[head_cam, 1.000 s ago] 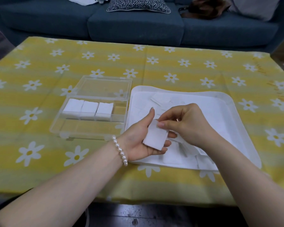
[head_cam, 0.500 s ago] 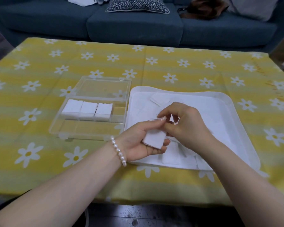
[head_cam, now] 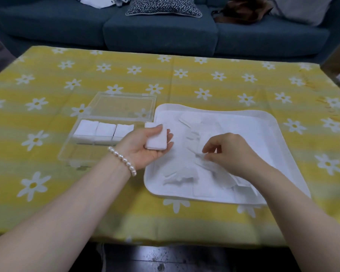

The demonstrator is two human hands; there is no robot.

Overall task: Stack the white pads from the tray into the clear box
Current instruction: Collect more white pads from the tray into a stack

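So the left hand (head_cam: 145, 147) is palm-up over the gap between the clear box (head_cam: 82, 152) and the white tray (head_cam: 271, 122), and it's got a small stack of white pads (head_cam: 155, 136) in it, thumb curled over the top and the fingers wrapped up along the far side, so a proper grip rather than just resting there. There's a pearl bracelet (head_cam: 123, 160) on that wrist. The right hand (head_cam: 231, 152) is down over the middle of the tray with the fingers loosely curled, thumb and forefinger tips close together right at a loose pad (head_cam: 208, 162); honestly can't tell if it actually has it pinched or is only touching it, everything's white on white there. More pads are scattered flat and overlapping across the tray (head_cam: 180, 176), hard to count. The box sits just left of the tray, nearly touching it, with its lid (head_cam: 124, 106) open and lying flat behind it. Inside, the back row has three stacks of pads (head_cam: 104, 131) side by side, touching each other, and the front part of the box looks bare. All of it is on a yellow tablecloth with white daisies (head_cam: 224, 85), with a dark blue sofa (head_cam: 159, 30) behind the table.
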